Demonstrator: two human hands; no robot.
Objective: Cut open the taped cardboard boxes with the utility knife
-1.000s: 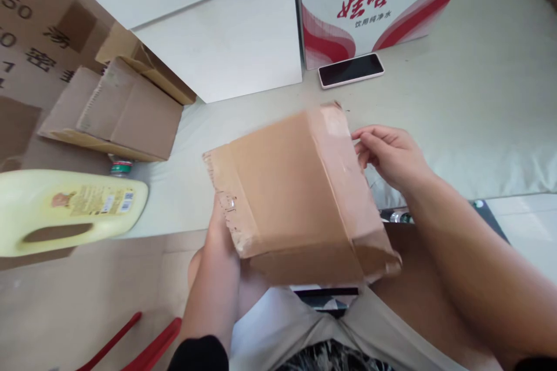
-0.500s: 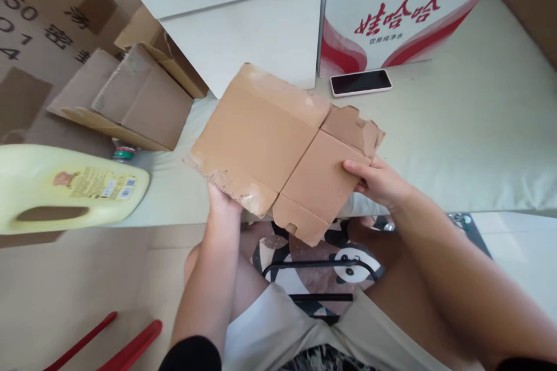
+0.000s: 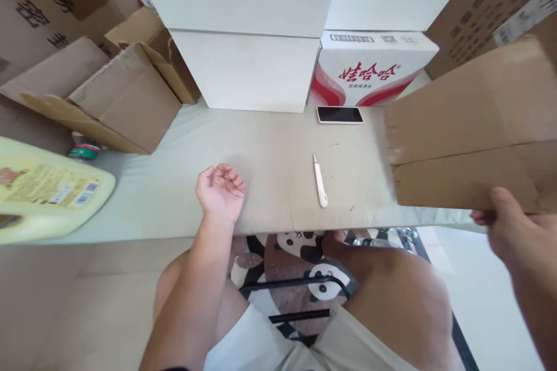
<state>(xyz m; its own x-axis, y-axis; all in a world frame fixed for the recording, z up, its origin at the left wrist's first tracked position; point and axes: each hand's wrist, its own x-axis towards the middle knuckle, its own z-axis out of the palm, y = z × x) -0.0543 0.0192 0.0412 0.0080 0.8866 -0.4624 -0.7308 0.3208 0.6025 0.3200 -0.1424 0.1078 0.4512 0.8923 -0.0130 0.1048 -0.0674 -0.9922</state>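
Observation:
At the right of the head view, my right hand (image 3: 507, 223) pinches the lower edge of a flat, creased brown cardboard piece (image 3: 461, 133). My left hand (image 3: 221, 191) rests palm up near the front edge of the cloth-covered surface (image 3: 270, 203), its fingers loosely curled and apart, holding nothing. Between the hands a white utility knife (image 3: 319, 182) lies on the cloth. A phone (image 3: 340, 115) with a dark screen lies behind the knife, in front of a white box with red lettering (image 3: 361, 75).
White boxes (image 3: 243, 69) stand at the back centre. Open brown cartons (image 3: 126, 98) are at the left, with a pale yellow jug (image 3: 52, 191) and a green-capped bottle (image 3: 85, 151) before them. Another large carton (image 3: 487, 6) stands at the back right.
The cardboard has moved from the middle to the far right in my right hand. My left hand has let go of it, and the knife has come into sight.

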